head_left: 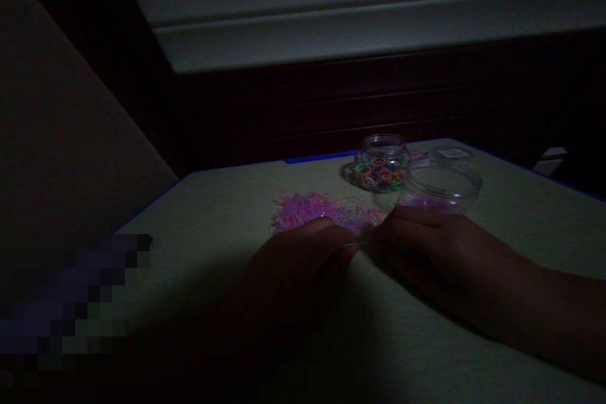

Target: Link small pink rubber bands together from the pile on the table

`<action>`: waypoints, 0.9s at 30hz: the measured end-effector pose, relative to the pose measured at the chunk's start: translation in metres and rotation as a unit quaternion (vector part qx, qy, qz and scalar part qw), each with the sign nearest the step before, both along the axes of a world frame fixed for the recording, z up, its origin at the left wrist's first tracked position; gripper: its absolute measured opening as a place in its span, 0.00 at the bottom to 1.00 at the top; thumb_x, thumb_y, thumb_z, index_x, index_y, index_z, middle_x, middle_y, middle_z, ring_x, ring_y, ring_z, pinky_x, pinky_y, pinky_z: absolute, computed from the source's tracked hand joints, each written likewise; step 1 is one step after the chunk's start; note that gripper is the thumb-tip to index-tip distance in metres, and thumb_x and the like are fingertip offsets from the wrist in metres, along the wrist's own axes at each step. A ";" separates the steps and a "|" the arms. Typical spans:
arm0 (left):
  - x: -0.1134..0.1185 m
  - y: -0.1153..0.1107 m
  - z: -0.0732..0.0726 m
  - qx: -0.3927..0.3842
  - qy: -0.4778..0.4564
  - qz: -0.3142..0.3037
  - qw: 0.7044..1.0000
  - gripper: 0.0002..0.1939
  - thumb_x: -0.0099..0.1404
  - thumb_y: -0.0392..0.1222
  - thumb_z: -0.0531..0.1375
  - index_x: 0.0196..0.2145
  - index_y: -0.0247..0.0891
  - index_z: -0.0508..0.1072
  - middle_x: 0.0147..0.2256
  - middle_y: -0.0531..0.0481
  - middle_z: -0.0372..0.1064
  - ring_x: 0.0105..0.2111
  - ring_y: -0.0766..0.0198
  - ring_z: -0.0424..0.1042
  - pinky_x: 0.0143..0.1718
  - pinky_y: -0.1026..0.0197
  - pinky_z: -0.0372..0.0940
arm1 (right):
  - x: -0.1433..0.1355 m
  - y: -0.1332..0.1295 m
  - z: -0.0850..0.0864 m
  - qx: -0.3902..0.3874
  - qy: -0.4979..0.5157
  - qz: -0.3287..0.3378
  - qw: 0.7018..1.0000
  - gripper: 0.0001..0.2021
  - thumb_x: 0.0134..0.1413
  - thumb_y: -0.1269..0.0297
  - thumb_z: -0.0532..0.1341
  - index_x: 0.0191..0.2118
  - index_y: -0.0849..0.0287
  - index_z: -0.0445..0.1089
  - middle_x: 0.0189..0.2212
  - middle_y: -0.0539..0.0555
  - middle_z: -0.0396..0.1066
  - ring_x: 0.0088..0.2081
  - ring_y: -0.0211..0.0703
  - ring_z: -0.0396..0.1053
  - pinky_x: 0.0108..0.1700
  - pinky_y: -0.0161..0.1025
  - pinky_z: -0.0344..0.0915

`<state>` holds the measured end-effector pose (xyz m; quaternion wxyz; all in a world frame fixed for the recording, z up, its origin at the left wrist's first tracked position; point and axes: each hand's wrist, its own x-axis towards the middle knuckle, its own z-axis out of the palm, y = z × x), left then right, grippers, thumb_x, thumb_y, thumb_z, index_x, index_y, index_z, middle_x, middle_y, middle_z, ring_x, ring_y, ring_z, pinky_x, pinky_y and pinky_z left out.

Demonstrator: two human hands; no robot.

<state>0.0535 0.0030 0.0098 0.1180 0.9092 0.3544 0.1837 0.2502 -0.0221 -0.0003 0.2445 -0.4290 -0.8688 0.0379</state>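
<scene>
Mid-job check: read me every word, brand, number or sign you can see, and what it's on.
None can be read.
Pale label on the clear round lid: too small and dim to read.
Jar of coloured bands and wide jar: no lettering visible.
Thin strand between the hands: no lettering visible.

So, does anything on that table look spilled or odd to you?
Yes: the heap of small pinkish pieces lies loose on the tabletop beyond the left hand, outside both the open jar of coloured rings and the wider clear jar. That resembles a spill, though it may be deliberate; both jars stand upright.
</scene>
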 end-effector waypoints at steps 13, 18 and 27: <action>0.002 -0.003 0.011 -0.070 0.019 0.015 0.997 0.09 0.62 0.39 0.49 0.32 0.39 0.69 0.27 0.55 0.63 0.25 0.71 0.61 0.25 0.68 0.55 | -0.001 0.000 0.000 0.000 0.011 -0.003 1.000 0.04 0.54 0.66 0.52 0.30 0.57 0.61 0.27 0.48 0.63 0.25 0.32 0.60 0.27 0.32 0.54; 0.000 -0.003 0.008 -0.049 0.009 -0.003 0.999 0.09 0.62 0.39 0.49 0.32 0.39 0.69 0.28 0.55 0.63 0.27 0.71 0.61 0.27 0.67 0.55 | -0.001 -0.002 0.002 0.001 0.005 -0.010 1.000 0.05 0.55 0.66 0.51 0.32 0.57 0.62 0.27 0.49 0.64 0.26 0.33 0.60 0.27 0.32 0.55; -0.002 0.002 0.002 0.023 -0.054 -0.046 0.997 0.10 0.63 0.37 0.49 0.33 0.36 0.71 0.27 0.52 0.64 0.27 0.71 0.62 0.30 0.67 0.56 | -0.001 -0.005 0.007 0.027 0.008 -0.002 1.000 0.06 0.54 0.66 0.51 0.33 0.59 0.64 0.28 0.52 0.65 0.27 0.34 0.62 0.27 0.32 0.56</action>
